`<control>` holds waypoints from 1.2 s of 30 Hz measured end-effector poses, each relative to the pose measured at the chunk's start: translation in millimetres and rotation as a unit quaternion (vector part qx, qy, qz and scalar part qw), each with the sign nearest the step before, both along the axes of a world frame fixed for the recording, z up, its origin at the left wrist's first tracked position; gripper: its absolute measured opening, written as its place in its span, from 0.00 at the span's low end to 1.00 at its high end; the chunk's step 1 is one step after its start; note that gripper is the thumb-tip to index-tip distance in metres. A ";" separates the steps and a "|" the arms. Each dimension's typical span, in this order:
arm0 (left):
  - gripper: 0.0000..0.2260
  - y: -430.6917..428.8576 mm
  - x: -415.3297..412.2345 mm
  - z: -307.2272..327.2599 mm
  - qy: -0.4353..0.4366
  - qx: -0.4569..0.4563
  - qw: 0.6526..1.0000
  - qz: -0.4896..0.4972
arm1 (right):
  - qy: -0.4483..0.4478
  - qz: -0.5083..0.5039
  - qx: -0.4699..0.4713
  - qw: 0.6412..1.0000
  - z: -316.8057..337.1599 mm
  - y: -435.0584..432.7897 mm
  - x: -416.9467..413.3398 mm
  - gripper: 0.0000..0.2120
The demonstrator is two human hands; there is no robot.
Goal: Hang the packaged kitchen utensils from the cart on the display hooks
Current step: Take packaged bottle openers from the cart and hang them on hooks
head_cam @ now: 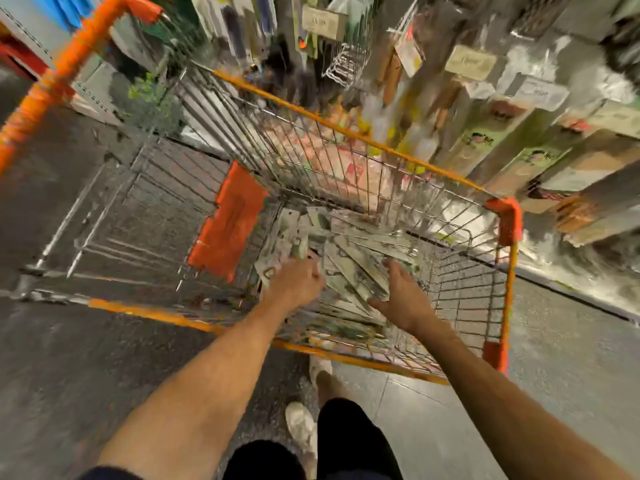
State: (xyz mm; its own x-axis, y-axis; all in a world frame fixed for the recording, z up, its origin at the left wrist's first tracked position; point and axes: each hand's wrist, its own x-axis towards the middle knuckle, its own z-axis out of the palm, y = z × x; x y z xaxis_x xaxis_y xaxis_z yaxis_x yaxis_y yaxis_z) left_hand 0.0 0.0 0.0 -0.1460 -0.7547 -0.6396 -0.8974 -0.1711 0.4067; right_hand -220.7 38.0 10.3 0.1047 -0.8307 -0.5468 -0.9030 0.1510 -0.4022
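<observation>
Wire shopping cart (363, 137), orange-trimmed, beside a display rack of hanging goods (491, 133). Contents: packaged kitchen utensils (360, 252), loosely heaped on the basket floor at the near end. Left hand (298, 280): inside the basket, fingers curled round packages at the heap's left edge. Right hand (403, 296): fingers spread and relaxed, just above the heap's right side, holding nothing. The picture is blurred.

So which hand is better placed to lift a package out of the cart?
Left, probably: the left hand already looks curled round packages in the cart, while the right hand is open, holding nothing.
</observation>
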 end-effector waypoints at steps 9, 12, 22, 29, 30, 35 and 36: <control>0.30 -48.7 -24.2 -77.7 0.114 0.143 0.946 0.269 | 0.064 -0.029 0.127 0.989 -62.0 -73.1 2.1 0.38; 0.33 -54.8 -31.9 -96.2 0.138 0.176 0.913 0.340 | 0.080 -0.033 0.146 0.985 -73.8 -79.2 0.9 0.39; 0.14 -58.3 -42.5 -100.2 0.195 0.152 0.874 0.419 | -0.021 -0.108 0.169 0.979 -73.6 -71.0 -8.0 0.39; 0.18 -44.9 -50.7 -94.8 0.230 0.156 0.856 0.435 | -0.119 -0.241 0.220 0.938 -74.7 -56.8 1.8 0.27; 0.20 -44.7 -50.8 -92.3 0.233 0.150 0.851 0.445 | -0.130 -0.257 0.228 0.930 -74.4 -54.6 4.0 0.27; 0.18 -51.9 -32.4 -77.4 0.239 0.132 0.844 0.461 | -0.151 -0.269 0.222 0.925 -65.2 -51.5 14.6 0.35; 0.13 -53.1 -25.2 -72.5 0.250 0.135 0.842 0.459 | -0.165 -0.284 0.223 0.918 -64.3 -53.0 16.3 0.38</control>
State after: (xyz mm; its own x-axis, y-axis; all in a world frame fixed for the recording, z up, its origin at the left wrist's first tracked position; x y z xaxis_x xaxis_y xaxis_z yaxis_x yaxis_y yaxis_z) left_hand -25.2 -53.1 -72.5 0.1179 -0.5329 -0.8379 -0.0656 -0.8461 0.5289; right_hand -204.4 -14.9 -54.0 -0.0551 -0.5042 -0.8618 -0.4691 0.7750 -0.4234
